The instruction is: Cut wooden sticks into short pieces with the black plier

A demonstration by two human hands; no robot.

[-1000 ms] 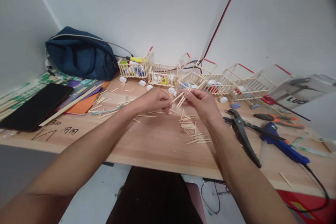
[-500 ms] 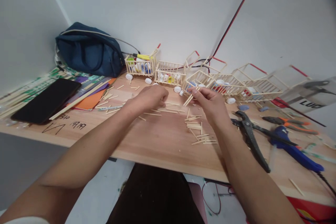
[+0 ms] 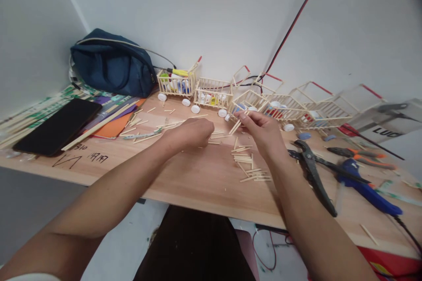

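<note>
My right hand pinches a few short wooden sticks between thumb and fingers, their ends angled down and left over the table. My left hand is low over the middle of the table, fingers curled under and closed; whatever they hold is hidden beneath. Loose sticks lie just right of the left hand. Below my right hand, cut sticks rest in a small spread pile. Behind both hands stand several miniature stick-built shopping carts, among them a cart with white wheels.
At left are a blue bag, a black phone and orange paper. Black pliers, a blue glue gun and orange-handled pliers lie right of my right forearm. A white wall closes off the back.
My left hand has moved toward me and slightly right, uncovering sticks and a white cart wheel behind it. My right hand stays nearly in place, still gripping its sticks.
</note>
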